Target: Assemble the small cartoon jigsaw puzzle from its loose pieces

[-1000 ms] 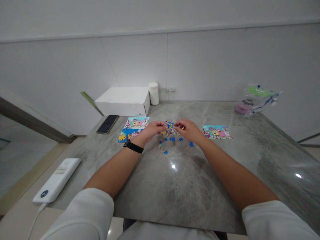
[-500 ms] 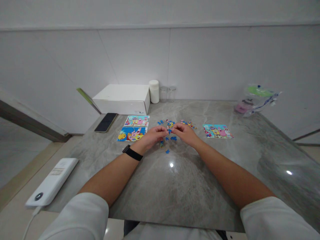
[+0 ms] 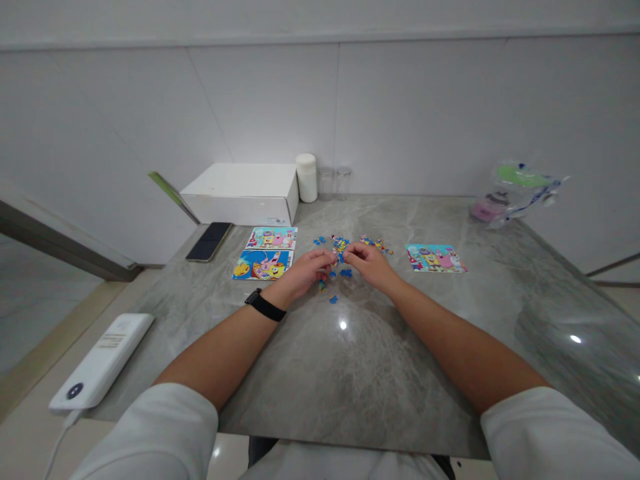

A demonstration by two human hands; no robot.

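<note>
My left hand [image 3: 311,269] and my right hand [image 3: 369,264] meet fingertip to fingertip over the middle of the table. Both are closed in a pinch around small blue-and-yellow jigsaw puzzle pieces [image 3: 340,257], partly covered by the fingers. Just beyond the fingers lies a cluster of puzzle pieces [image 3: 341,243]. A pile of mixed pieces [image 3: 376,244] sits behind my right hand. Nearer to me are loose blue pieces [image 3: 346,273], and a single blue piece [image 3: 333,299] lies closest. Another small piece [image 3: 322,285] rests beside my left hand.
Two cartoon picture cards [image 3: 263,265] lie left, a third card [image 3: 436,258] right. A phone [image 3: 209,241], white box [image 3: 245,193], white bottle [image 3: 307,178] and glass jars [image 3: 343,183] stand around the back. A plastic bag [image 3: 515,193] is far right, a power bank [image 3: 103,360] front left.
The camera view has tilted slightly, so everything sits a little higher in it. Both hands stay together, with only small finger movements at the puzzle pieces.
</note>
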